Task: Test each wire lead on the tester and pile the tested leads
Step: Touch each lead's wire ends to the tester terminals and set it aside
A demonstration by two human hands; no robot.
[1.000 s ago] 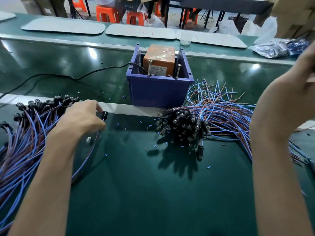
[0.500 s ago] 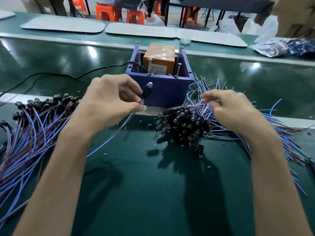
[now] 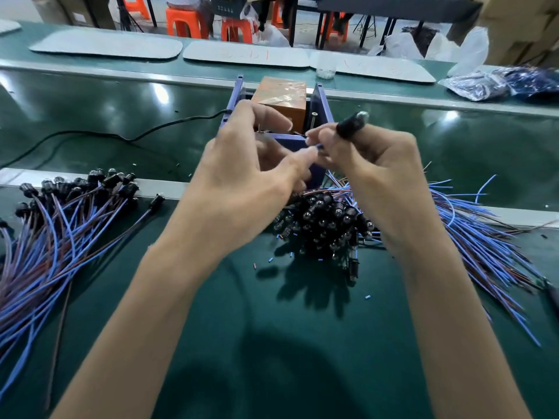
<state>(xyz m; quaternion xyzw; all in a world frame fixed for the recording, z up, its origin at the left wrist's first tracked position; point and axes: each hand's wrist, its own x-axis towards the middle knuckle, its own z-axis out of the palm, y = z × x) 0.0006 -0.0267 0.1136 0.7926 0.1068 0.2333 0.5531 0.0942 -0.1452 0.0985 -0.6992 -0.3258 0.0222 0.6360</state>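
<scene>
- Both your hands have come together in front of the tester since half a second ago. Your right hand (image 3: 372, 173) has left the right-hand heap. The black plug that stood at your left fingers now stands above your right.
- Your lead (image 3: 352, 126) is in the air just in front of the blue bin (image 3: 320, 104), plug end up. Your right hand pinches it below the plug.
- Your left hand (image 3: 242, 182) is half curled, thumb reaching to the lead's blue wire end. Blur hides whether it already pinches the wire.
- Risk: the thin wire ends can slip from your fingertips or miss the contacts of the tester (image 3: 279, 99), which your hands hide. A poor touch would likely give a false reading.
- Risk: any slack below your grip may snag the untested heap (image 3: 326, 219) under your right wrist and drag plugs along.
- Risk: a lead dropped there is lost among the untested ones, so keep the tested pile (image 3: 60, 213) on your left well apart.
- A stray lead (image 3: 157, 201) lies alone just beside that pile.
</scene>
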